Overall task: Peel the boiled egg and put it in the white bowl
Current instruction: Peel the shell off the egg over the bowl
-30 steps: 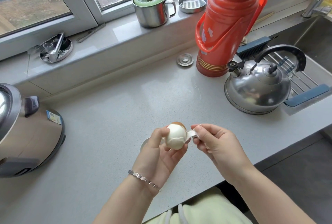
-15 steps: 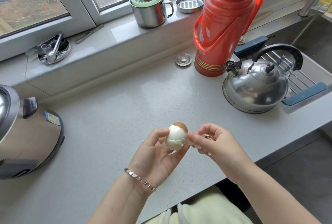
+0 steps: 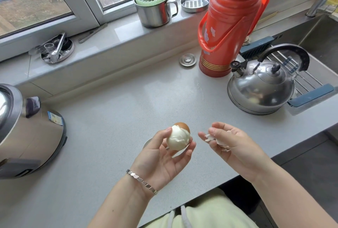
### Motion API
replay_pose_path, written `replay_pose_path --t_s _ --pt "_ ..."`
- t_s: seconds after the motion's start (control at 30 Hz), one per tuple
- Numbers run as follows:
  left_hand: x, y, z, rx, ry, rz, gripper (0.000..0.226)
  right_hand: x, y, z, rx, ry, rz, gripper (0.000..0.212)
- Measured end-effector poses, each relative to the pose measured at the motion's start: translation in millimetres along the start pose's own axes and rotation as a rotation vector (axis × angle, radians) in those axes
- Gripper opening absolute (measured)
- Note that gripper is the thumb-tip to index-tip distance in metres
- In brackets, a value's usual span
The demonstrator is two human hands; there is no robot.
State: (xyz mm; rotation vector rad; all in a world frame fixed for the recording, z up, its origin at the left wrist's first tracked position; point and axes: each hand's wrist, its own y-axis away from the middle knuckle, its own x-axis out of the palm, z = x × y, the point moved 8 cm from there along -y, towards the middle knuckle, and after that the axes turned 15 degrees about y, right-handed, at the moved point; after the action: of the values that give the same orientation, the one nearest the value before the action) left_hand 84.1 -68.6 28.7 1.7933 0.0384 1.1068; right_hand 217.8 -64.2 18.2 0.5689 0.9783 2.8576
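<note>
The boiled egg (image 3: 178,138) is mostly bare white, with a brown cap of shell left at its far end. My left hand (image 3: 164,156) holds it between thumb and fingertips above the grey counter. My right hand (image 3: 230,142) is a little to the right of the egg, apart from it, with white shell pieces (image 3: 215,140) gathered in its curled fingers. Only a sliver of the white bowl (image 3: 146,142) shows on the counter behind my left hand; the hand hides the remainder.
A steel kettle (image 3: 261,89) and a red thermos (image 3: 226,26) stand at the right, a drying rack (image 3: 301,79) and sink behind them. A rice cooker (image 3: 27,129) sits at the left. A lidded steel mug (image 3: 155,6) stands on the windowsill. The counter's front edge runs just below my hands.
My right hand has pulled a piece of shell off the egg and moved away to the right with it. The egg now shows more white.
</note>
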Motion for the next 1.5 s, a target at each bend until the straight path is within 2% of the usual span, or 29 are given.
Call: replay_pose_path --t_s 0.17,0.3,0.37,0.43,0.57,0.73,0.87,1.03,1.1,1.2,1.5 --pt "-2 0 0 0.057 -0.107 -0.01 0.038 5 4 2 -0.057 0.216 -0.008 0.005" --pt "-2 1 -7 0.179 -0.335 -0.025 0.043 16 8 12 -0.15 0.414 -0.005 0.028" --pt "-1 2 -9 0.217 -0.409 -0.024 0.045 19 9 15 -0.195 0.486 -0.018 0.033" --pt "-1 3 -9 0.245 -0.484 -0.039 0.042 20 10 17 -0.218 0.54 -0.027 0.03" --pt "-2 4 -11 0.304 -0.571 -0.081 0.019 22 12 19 -0.282 0.669 -0.015 0.013" --pt "-2 3 -13 0.373 -0.599 -0.124 0.027 22 14 21 -0.383 0.756 -0.074 0.012" --pt "1 3 -11 0.388 -0.604 -0.125 0.022 19 14 19 -0.449 0.8 -0.146 0.016" --pt "4 5 -8 0.298 -0.503 -0.094 0.018 18 12 22 -0.401 0.645 -0.063 0.01" --pt "6 7 -7 0.232 -0.466 -0.076 0.024 21 11 19 -0.337 0.555 0.049 0.022" --pt "7 9 -5 0.167 -0.468 -0.061 0.036 26 10 16 -0.326 0.578 0.145 0.032" --pt "5 9 0 0.094 -0.436 -0.061 0.037 25 13 21 -0.541 0.737 0.028 0.018"
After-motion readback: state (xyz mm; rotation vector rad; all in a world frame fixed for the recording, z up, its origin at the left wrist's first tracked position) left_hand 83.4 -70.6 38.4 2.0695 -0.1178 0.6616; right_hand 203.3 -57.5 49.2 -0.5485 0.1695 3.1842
